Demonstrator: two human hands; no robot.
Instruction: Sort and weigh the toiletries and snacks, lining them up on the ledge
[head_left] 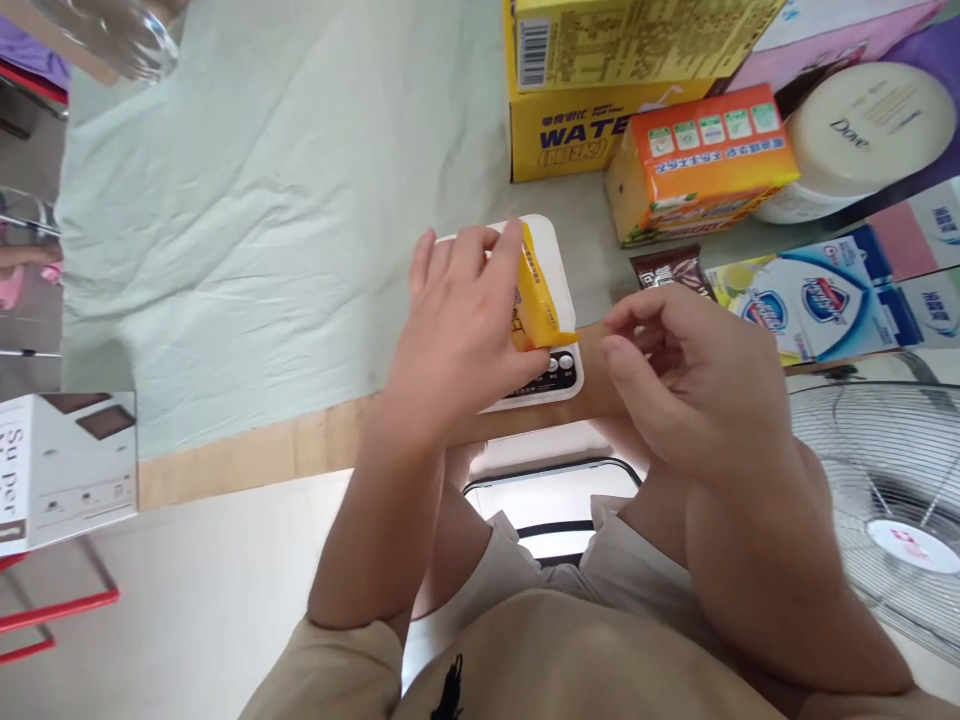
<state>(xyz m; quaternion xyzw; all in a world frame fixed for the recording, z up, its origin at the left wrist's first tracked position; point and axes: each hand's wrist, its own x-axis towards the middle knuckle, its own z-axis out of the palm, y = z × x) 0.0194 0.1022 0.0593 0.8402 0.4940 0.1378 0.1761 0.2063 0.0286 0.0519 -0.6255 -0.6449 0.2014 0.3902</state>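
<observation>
A yellow packet (pixel 536 295) lies on a white kitchen scale (pixel 556 262) near the table's front edge. My left hand (pixel 469 310) spans the packet, with the index finger at its far end and the thumb by its near end. Much of the packet and scale is hidden under that hand. To the right of the scale, my right hand (pixel 690 375) hovers with curled fingers and a small gap between thumb and forefinger; nothing shows in it. Just beyond it sits a brown packet (pixel 667 268), partly covered by the hand.
At the right stand yellow boxes (pixel 562 135), an orange tissue pack (pixel 705 165), a white Dove tub (pixel 870 130) and blue-and-white soap boxes (pixel 825 295). A fan (pixel 892 480) is below them. A white box (pixel 75 465) sits at the left front, a clear plastic item (pixel 124 35) at far left.
</observation>
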